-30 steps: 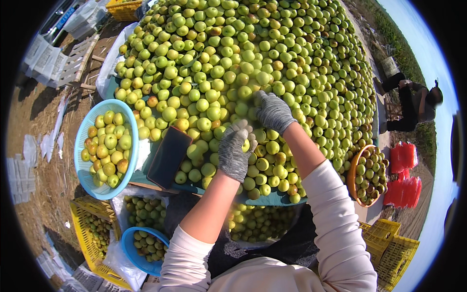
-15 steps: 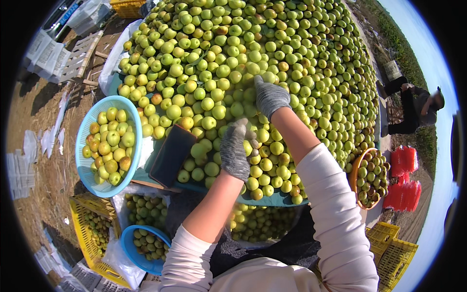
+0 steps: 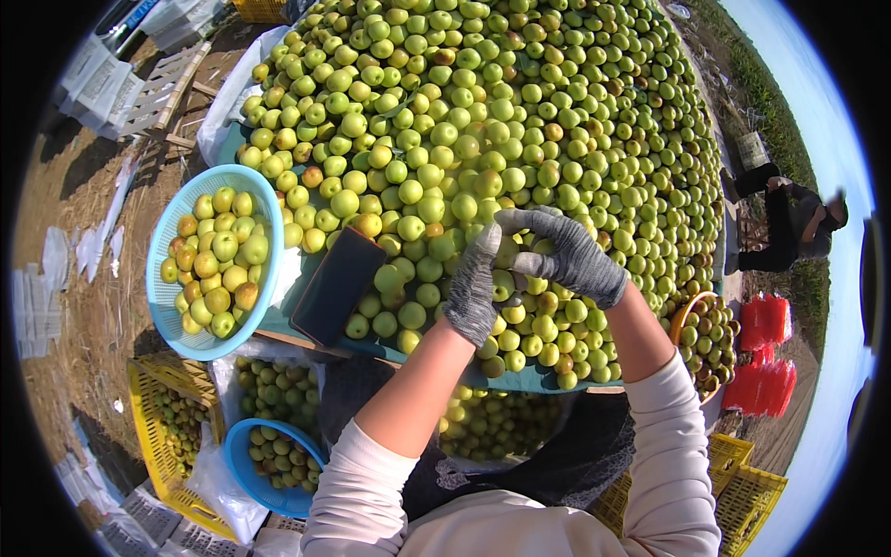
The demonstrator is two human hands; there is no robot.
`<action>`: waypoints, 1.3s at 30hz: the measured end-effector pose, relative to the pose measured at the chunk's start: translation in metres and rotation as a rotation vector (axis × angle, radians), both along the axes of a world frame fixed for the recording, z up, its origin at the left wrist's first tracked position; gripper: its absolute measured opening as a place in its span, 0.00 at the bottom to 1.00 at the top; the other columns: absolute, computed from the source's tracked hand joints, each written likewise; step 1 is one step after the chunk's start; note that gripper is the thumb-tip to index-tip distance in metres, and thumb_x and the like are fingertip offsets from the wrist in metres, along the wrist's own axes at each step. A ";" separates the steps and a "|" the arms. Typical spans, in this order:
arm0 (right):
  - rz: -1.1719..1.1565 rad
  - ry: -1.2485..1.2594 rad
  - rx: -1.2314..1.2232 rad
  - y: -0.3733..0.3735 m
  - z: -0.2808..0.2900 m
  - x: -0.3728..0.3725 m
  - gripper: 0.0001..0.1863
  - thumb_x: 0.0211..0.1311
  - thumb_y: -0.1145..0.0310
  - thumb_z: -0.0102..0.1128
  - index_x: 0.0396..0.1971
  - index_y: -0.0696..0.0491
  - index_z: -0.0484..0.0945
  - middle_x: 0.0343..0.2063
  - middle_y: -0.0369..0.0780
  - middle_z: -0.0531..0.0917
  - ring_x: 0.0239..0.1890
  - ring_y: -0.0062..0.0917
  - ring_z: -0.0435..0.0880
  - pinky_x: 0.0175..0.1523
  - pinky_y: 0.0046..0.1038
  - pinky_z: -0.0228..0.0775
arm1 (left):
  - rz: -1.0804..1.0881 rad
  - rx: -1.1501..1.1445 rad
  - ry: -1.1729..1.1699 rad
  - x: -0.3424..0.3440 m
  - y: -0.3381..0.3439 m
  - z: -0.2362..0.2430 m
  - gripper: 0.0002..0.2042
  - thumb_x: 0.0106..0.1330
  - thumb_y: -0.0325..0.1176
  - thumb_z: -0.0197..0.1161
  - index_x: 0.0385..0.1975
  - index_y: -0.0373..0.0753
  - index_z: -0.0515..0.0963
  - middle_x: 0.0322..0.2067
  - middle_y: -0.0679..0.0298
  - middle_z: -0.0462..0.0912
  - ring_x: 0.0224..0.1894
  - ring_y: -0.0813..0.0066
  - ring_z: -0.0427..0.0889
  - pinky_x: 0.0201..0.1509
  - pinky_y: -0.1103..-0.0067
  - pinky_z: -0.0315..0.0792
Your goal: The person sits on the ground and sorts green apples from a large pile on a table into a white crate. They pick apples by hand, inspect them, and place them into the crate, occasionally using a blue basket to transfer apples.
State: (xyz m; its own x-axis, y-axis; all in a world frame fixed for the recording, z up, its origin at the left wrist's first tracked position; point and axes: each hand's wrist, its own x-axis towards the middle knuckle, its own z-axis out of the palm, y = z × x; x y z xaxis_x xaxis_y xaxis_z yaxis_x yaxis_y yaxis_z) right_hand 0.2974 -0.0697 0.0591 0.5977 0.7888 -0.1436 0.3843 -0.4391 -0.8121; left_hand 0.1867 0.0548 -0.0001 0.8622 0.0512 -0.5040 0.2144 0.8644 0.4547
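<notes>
While the grey-gloved left hand [image 3: 475, 286] and right hand [image 3: 577, 257] curve toward each other, a green fruit [image 3: 507, 252] shows between them, toward two o'clock from centre.
Both hands are partly curled; whether either grips it, I cannot tell. Half hidden, the roundish fruit's long axis and heading are unclear. Between ten and eleven o'clock, a blue plate [image 3: 139, 13] bears pale characters.

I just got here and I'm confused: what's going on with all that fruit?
Someone's left hand and right hand, both in grey knitted gloves, are close together over a big heap of round, mostly green fruit. I can't tell whether either hand grips a piece. Left of the heap, a light-blue, round plastic basket has fruit in it.
</notes>
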 end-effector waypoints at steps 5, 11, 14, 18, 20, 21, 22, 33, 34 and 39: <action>-0.534 -0.474 -0.352 0.003 -0.007 0.050 0.18 0.60 0.61 0.60 0.48 0.51 0.78 0.48 0.40 0.79 0.49 0.31 0.77 0.54 0.32 0.70 | 0.032 -0.063 -0.180 0.000 0.005 0.000 0.20 0.62 0.50 0.62 0.44 0.43 0.71 0.25 0.65 0.76 0.20 0.78 0.75 0.14 0.84 0.69; 0.030 -0.862 -0.694 0.059 -0.053 0.047 0.15 0.56 0.63 0.57 0.43 0.50 0.77 0.42 0.42 0.79 0.51 0.36 0.75 0.53 0.36 0.70 | 0.110 -0.151 -0.118 0.000 0.008 -0.003 0.20 0.61 0.54 0.61 0.37 0.44 0.71 0.23 0.68 0.76 0.20 0.78 0.75 0.14 0.83 0.68; 0.076 -0.860 -0.715 0.062 -0.058 0.044 0.14 0.58 0.64 0.54 0.43 0.52 0.76 0.42 0.42 0.79 0.49 0.35 0.76 0.52 0.35 0.72 | 0.116 -0.172 -0.096 -0.002 0.010 -0.002 0.20 0.61 0.56 0.60 0.35 0.44 0.72 0.21 0.69 0.76 0.19 0.77 0.75 0.15 0.83 0.68; 0.077 -0.851 -0.804 0.043 -0.048 0.043 0.12 0.57 0.63 0.56 0.40 0.51 0.78 0.37 0.41 0.80 0.44 0.35 0.78 0.47 0.37 0.72 | 0.112 -0.272 -0.132 -0.001 0.010 0.001 0.22 0.62 0.59 0.57 0.32 0.44 0.73 0.20 0.69 0.76 0.19 0.76 0.76 0.16 0.82 0.69; 0.041 -0.781 -0.853 0.036 -0.042 0.035 0.12 0.56 0.63 0.57 0.38 0.50 0.79 0.35 0.41 0.80 0.43 0.36 0.78 0.46 0.37 0.72 | 0.172 -0.378 -0.117 -0.002 0.010 0.004 0.22 0.62 0.60 0.56 0.31 0.43 0.74 0.20 0.68 0.76 0.20 0.76 0.77 0.17 0.81 0.70; -0.025 -0.832 -0.689 0.033 -0.039 0.027 0.11 0.56 0.63 0.57 0.36 0.51 0.79 0.32 0.41 0.80 0.40 0.37 0.78 0.44 0.38 0.72 | 0.201 -0.391 -0.209 -0.003 0.013 0.005 0.23 0.63 0.61 0.52 0.30 0.43 0.74 0.21 0.67 0.76 0.21 0.74 0.77 0.18 0.81 0.71; -0.069 -0.862 -0.555 0.034 -0.037 0.018 0.09 0.57 0.64 0.57 0.34 0.51 0.79 0.31 0.42 0.80 0.39 0.38 0.78 0.44 0.38 0.71 | 0.233 -0.424 -0.232 -0.002 0.016 0.007 0.24 0.65 0.61 0.49 0.31 0.42 0.74 0.23 0.65 0.76 0.21 0.72 0.77 0.18 0.81 0.71; -0.218 -0.351 -0.169 -0.074 -0.028 -0.153 0.07 0.56 0.78 0.56 0.35 0.56 0.80 0.32 0.42 0.80 0.36 0.33 0.79 0.44 0.29 0.71 | 0.793 0.108 -0.232 -0.062 0.126 0.052 0.22 0.65 0.52 0.55 0.53 0.48 0.70 0.42 0.63 0.76 0.36 0.73 0.77 0.34 0.76 0.74; -0.210 -0.331 -0.239 -0.090 -0.034 -0.165 0.07 0.57 0.78 0.55 0.35 0.57 0.80 0.31 0.42 0.80 0.36 0.32 0.79 0.44 0.28 0.71 | 0.861 0.413 -0.192 -0.073 0.142 0.053 0.23 0.64 0.52 0.56 0.56 0.48 0.68 0.45 0.62 0.74 0.37 0.75 0.76 0.35 0.75 0.75; -0.405 -0.156 -0.104 -0.148 -0.055 -0.206 0.08 0.58 0.77 0.53 0.35 0.58 0.80 0.29 0.42 0.79 0.36 0.29 0.78 0.45 0.27 0.70 | 0.932 1.368 0.256 -0.127 0.240 0.051 0.23 0.62 0.35 0.63 0.57 0.43 0.68 0.52 0.58 0.70 0.51 0.63 0.75 0.52 0.70 0.73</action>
